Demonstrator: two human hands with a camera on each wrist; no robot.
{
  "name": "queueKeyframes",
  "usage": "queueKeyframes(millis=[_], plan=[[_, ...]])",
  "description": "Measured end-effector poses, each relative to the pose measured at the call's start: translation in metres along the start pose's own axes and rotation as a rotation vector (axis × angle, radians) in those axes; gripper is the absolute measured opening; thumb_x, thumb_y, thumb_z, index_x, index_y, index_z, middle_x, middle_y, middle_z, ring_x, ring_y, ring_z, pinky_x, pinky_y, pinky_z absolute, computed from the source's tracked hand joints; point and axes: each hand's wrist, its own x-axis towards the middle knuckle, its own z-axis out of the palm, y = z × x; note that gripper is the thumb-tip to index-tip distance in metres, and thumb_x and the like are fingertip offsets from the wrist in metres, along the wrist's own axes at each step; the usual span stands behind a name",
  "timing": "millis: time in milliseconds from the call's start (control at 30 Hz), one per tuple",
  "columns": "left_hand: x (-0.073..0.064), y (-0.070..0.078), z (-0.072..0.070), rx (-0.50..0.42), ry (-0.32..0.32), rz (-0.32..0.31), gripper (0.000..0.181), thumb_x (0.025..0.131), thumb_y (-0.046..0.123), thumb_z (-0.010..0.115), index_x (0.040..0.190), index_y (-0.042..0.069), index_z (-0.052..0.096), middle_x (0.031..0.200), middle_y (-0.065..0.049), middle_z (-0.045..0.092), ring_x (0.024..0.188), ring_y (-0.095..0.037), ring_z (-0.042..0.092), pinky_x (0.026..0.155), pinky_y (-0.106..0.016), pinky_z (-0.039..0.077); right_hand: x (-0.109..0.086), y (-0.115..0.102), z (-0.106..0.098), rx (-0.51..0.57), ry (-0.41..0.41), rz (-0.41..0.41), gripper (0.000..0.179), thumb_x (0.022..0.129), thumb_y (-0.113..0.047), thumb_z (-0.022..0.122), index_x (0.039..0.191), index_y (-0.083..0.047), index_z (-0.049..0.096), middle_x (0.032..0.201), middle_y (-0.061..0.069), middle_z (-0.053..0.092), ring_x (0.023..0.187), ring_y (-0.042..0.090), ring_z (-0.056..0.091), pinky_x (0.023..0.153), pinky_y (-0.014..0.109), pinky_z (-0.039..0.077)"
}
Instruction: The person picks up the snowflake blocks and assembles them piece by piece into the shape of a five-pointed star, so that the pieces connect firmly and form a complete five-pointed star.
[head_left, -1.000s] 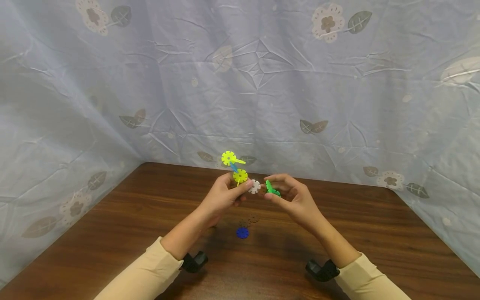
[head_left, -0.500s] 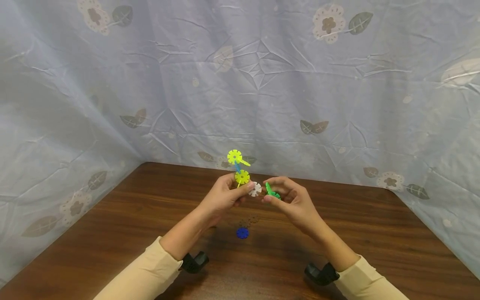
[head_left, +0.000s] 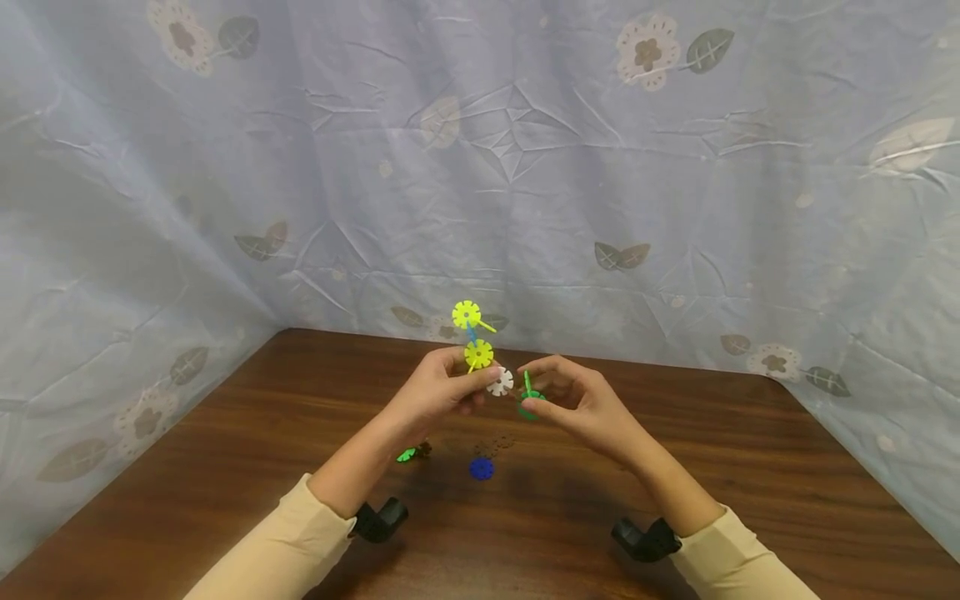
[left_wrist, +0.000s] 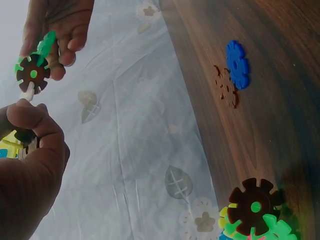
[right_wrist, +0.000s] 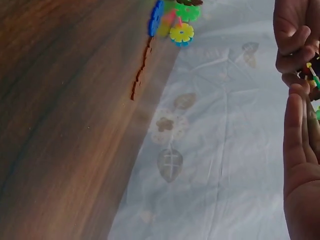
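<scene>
My left hand (head_left: 438,392) pinches a chain of notched plastic discs. An upper yellow disc (head_left: 467,314), a lower yellow disc (head_left: 478,354) and a white disc (head_left: 502,382) show on it, with blue between the yellows. Facing it, my right hand (head_left: 585,400) pinches green notched discs (head_left: 532,406) between thumb and fingers. The left wrist view shows a brown disc (left_wrist: 23,75) joined with the green ones, its lower edge meeting the white disc (left_wrist: 29,93) at my left fingertips. Both hands are raised above the table.
On the brown wooden table (head_left: 675,475) lie a blue disc (head_left: 482,468) and brown discs (head_left: 495,445). A cluster with a green disc (head_left: 406,455) sits by my left forearm. Flowered cloth (head_left: 510,208) hangs behind the table.
The green discs have turned and moved slightly left and down with my right hand. My left hand has shifted a little left, and the green disc by that forearm has come into view.
</scene>
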Motion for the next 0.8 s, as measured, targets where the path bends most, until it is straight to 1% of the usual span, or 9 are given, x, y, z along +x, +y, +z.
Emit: queueKeyframes(millis=[67, 133, 200, 300, 433, 500, 567, 700, 800], plan=[[0.000, 0.000, -0.001, -0.017, 0.007, -0.001, 0.026, 0.104, 0.022, 0.067, 0.119, 0.001, 0.067, 0.083, 0.003, 0.064, 0.073, -0.013, 0.058, 0.067, -0.023, 0.051, 0.000, 0.000, -0.001, 0.018, -0.006, -0.007, 0.034, 0.098, -0.007, 0.073, 0.130, -0.010, 0.063, 0.109, 0.012, 0.075, 0.095, 0.018, 0.077, 0.082, 0.041, 0.064], [0.000, 0.000, -0.001, -0.039, 0.015, -0.003, 0.028, 0.103, 0.024, 0.068, 0.122, 0.003, 0.067, 0.085, 0.002, 0.065, 0.075, -0.013, 0.060, 0.068, -0.024, 0.053, 0.001, 0.002, 0.001, 0.042, 0.007, -0.025, 0.034, 0.097, -0.004, 0.073, 0.130, -0.009, 0.063, 0.109, 0.008, 0.076, 0.095, 0.014, 0.077, 0.081, 0.039, 0.064], [0.000, 0.001, -0.001, -0.058, 0.024, -0.007, 0.028, 0.103, 0.025, 0.068, 0.123, 0.005, 0.066, 0.089, 0.001, 0.067, 0.080, -0.013, 0.063, 0.072, -0.026, 0.056, 0.001, 0.003, 0.002, 0.073, 0.030, -0.042, 0.034, 0.097, -0.001, 0.072, 0.128, -0.008, 0.063, 0.108, 0.006, 0.076, 0.095, 0.012, 0.076, 0.081, 0.035, 0.064], [0.001, -0.001, -0.002, -0.096, 0.028, 0.005, 0.026, 0.104, 0.026, 0.066, 0.120, 0.006, 0.060, 0.096, 0.000, 0.068, 0.086, -0.013, 0.067, 0.076, -0.028, 0.058, 0.002, 0.005, 0.005, 0.105, 0.077, -0.069, 0.034, 0.096, 0.001, 0.072, 0.128, -0.004, 0.062, 0.108, 0.005, 0.076, 0.095, 0.010, 0.077, 0.081, 0.033, 0.064], [0.004, -0.008, 0.003, -0.193, 0.036, 0.034, 0.032, 0.106, 0.028, 0.061, 0.128, 0.005, 0.055, 0.101, 0.001, 0.068, 0.088, -0.012, 0.068, 0.074, -0.026, 0.058, 0.002, 0.007, 0.009, 0.118, 0.152, -0.101, 0.035, 0.096, 0.003, 0.071, 0.130, 0.000, 0.061, 0.107, 0.002, 0.077, 0.095, 0.009, 0.077, 0.081, 0.030, 0.064], [0.004, -0.013, 0.008, -0.247, 0.027, 0.042, 0.034, 0.107, 0.031, 0.058, 0.132, 0.008, 0.054, 0.103, 0.003, 0.068, 0.088, -0.011, 0.068, 0.073, -0.025, 0.058, 0.003, 0.008, 0.012, 0.118, 0.185, -0.115, 0.035, 0.096, 0.003, 0.071, 0.130, 0.001, 0.061, 0.108, 0.001, 0.078, 0.097, 0.009, 0.077, 0.082, 0.029, 0.064], [0.005, -0.017, 0.014, -0.293, 0.005, 0.041, 0.031, 0.107, 0.033, 0.057, 0.127, 0.009, 0.057, 0.104, 0.004, 0.069, 0.090, -0.011, 0.070, 0.075, -0.027, 0.060, 0.002, 0.009, 0.015, 0.106, 0.212, -0.126, 0.035, 0.096, 0.003, 0.071, 0.130, 0.001, 0.061, 0.109, 0.004, 0.078, 0.098, 0.008, 0.076, 0.084, 0.028, 0.063], [0.003, -0.022, 0.029, -0.374, -0.032, 0.032, 0.023, 0.108, 0.033, 0.056, 0.115, 0.012, 0.061, 0.103, 0.005, 0.070, 0.095, -0.012, 0.072, 0.080, -0.029, 0.063, 0.002, 0.008, 0.020, 0.052, 0.258, -0.143, 0.036, 0.095, 0.003, 0.072, 0.130, -0.001, 0.062, 0.114, 0.018, 0.077, 0.105, 0.007, 0.074, 0.092, 0.026, 0.060], [0.002, -0.022, 0.038, -0.431, -0.033, 0.029, 0.025, 0.107, 0.030, 0.058, 0.122, 0.010, 0.058, 0.106, 0.005, 0.069, 0.096, -0.011, 0.071, 0.082, -0.028, 0.063, 0.002, 0.007, 0.023, 0.014, 0.291, -0.146, 0.036, 0.094, 0.003, 0.073, 0.129, -0.002, 0.063, 0.120, 0.023, 0.074, 0.109, 0.005, 0.072, 0.095, 0.025, 0.058]])
